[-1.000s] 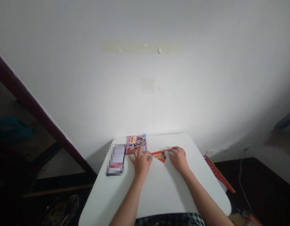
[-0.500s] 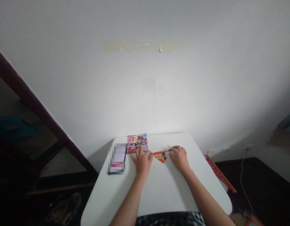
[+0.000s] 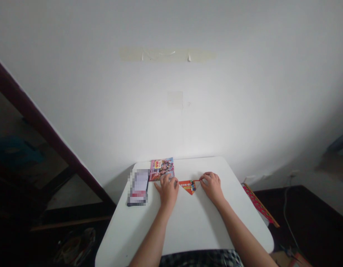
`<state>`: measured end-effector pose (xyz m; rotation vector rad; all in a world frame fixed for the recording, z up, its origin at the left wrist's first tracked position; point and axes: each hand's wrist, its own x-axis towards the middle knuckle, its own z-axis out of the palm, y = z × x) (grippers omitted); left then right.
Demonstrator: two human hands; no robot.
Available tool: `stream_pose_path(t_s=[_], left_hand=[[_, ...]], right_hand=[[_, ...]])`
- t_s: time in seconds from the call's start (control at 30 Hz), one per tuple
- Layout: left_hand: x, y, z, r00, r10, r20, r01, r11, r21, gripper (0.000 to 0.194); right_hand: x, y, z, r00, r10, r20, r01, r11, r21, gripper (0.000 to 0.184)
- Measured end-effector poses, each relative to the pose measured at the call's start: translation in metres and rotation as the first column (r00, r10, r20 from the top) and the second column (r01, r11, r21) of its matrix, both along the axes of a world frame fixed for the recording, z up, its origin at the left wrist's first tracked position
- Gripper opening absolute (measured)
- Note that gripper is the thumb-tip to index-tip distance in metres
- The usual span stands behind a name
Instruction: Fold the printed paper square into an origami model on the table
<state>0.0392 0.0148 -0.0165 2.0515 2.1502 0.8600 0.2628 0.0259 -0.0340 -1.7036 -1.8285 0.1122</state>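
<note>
Orange-red folded paper triangle (image 3: 186, 185) between your hands now, lying on the white, round-cornered table (image 3: 199, 226), nearer the far edge than the near one, its point aimed at the near edge. And there's the shift: the long side, tilted half a second ago, runs almost level, and the point sits slightly closer to you. Looks like you're squaring the paper up. Your left hand (image 3: 169, 187) pinches its left corner between thumb and finger; your right hand (image 3: 211, 185) pinches the other end. White characters cross the orange, too small to read. By the far edge, toward the left corner, a glossy pink-and-blue printed leaflet (image 3: 161, 169) carries figures, perhaps "89.9". Along the left edge, a dark-edged rectangular phone (image 3: 139, 185) gives you nothing readable, its screen pixelated.
</note>
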Motion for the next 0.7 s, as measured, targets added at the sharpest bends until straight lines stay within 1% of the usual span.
stream_pose_path(t_s=[0.17, 0.27, 0.5, 0.7], left_hand=[[0.000, 0.000, 0.003, 1.000, 0.015, 0.012, -0.015, 1.000, -0.017, 0.015], [0.000, 0.000, 0.004, 1.000, 0.004, 0.003, -0.004, 1.000, -0.018, 0.014], [0.003, -0.004, 0.005, 1.000, -0.006, -0.009, 0.006, 1.000, -0.010, 0.011], [0.005, -0.009, 0.011, 0.999, -0.017, -0.028, 0.017, 1.000, -0.019, 0.010]], right_hand=[[0.000, 0.001, -0.002, 1.000, -0.003, -0.015, 0.003, 1.000, -0.027, 0.018], [0.000, 0.002, -0.002, 1.000, -0.008, -0.012, 0.007, 0.999, -0.034, 0.017], [-0.001, 0.001, 0.001, 1.000, -0.013, -0.019, 0.012, 0.999, -0.038, 0.017], [0.000, -0.002, 0.003, 1.000, 0.001, -0.012, -0.001, 0.999, -0.037, 0.016]])
